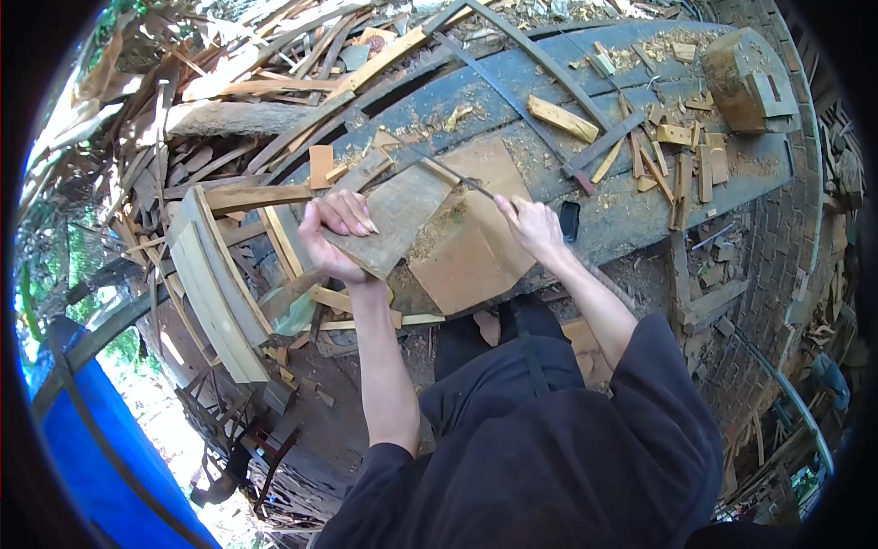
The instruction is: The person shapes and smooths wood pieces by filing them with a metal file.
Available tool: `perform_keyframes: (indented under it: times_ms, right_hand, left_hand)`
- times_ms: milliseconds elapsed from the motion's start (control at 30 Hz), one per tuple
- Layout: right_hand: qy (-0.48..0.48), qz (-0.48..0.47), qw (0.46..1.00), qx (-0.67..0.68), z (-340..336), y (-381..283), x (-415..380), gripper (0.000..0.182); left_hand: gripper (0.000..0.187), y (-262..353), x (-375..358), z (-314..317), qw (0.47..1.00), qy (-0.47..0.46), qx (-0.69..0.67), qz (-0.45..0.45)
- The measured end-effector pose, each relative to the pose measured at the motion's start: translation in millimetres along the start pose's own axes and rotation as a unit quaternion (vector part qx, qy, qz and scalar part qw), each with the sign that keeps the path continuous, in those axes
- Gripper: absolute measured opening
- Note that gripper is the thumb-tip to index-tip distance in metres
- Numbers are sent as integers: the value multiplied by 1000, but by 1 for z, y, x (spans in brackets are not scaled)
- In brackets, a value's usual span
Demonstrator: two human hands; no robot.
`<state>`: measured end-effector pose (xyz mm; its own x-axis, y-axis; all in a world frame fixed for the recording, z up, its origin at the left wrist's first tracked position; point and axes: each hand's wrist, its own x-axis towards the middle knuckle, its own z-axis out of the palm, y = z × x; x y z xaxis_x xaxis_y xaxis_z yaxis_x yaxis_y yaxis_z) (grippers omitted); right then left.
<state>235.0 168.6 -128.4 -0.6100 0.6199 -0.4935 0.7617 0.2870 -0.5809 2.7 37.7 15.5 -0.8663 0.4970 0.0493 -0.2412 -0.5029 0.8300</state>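
My left hand (338, 234) is closed on the left side of a greyish flat wooden board (404, 210), with the fingers curled over its upper face. My right hand (534, 229) is closed around the near end of a thin dark rod-like tool (477, 186). The tool slants up and left toward a pale strip of wood (441, 171) at the board's far corner. Its exact kind does not show. Beneath and right of the board lies a brown flat panel (471, 267), partly dusted with sawdust.
A long dark workbench (631, 220) carries wood offcuts, shavings and a metal square (599, 146). A thick wood block (745, 82) stands at its right end. Curved pale boards (215, 288) lean at the left. Scrap wood (238, 91) is heaped behind; a blue tarp (110, 448) hangs lower left.
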Motion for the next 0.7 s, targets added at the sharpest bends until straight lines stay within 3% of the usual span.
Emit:
perform_keyframes:
  times_ms: [133, 267, 367, 433, 500, 567, 633, 700]
  right_hand:
    - [76, -35, 989, 121, -25, -29, -10, 68]
    - [9, -1, 1000, 12, 40, 26, 8, 66]
    - [34, 6, 999, 20, -2, -5, 5, 65]
    - [66, 1, 997, 47, -13, -17, -4, 64]
    - [134, -60, 976, 161, -10, -20, -15, 62]
    - [113, -27, 982, 152, 18, 2, -12, 64]
    - [34, 6, 999, 8, 15, 2, 7, 66]
    - [55, 8, 998, 43, -4, 0, 13, 68]
  left_hand:
    - [44, 0, -2, -6, 1000, -4, -7, -7]
    - [44, 0, -4, -7, 1000, -1, 2, -8]
    - [45, 1, -4, -5, 1000, -14, 5, 0]
    - [45, 0, -7, -7, 1000, -5, -5, -7]
    - [45, 0, -3, -9, 1000, 1, -15, -3]
    - [45, 1, -4, -4, 1000, -8, 1, -3]
    - [45, -1, -5, 1, 1000, -13, 5, -2]
    - [45, -1, -2, -2, 1000, -1, 16, -3]
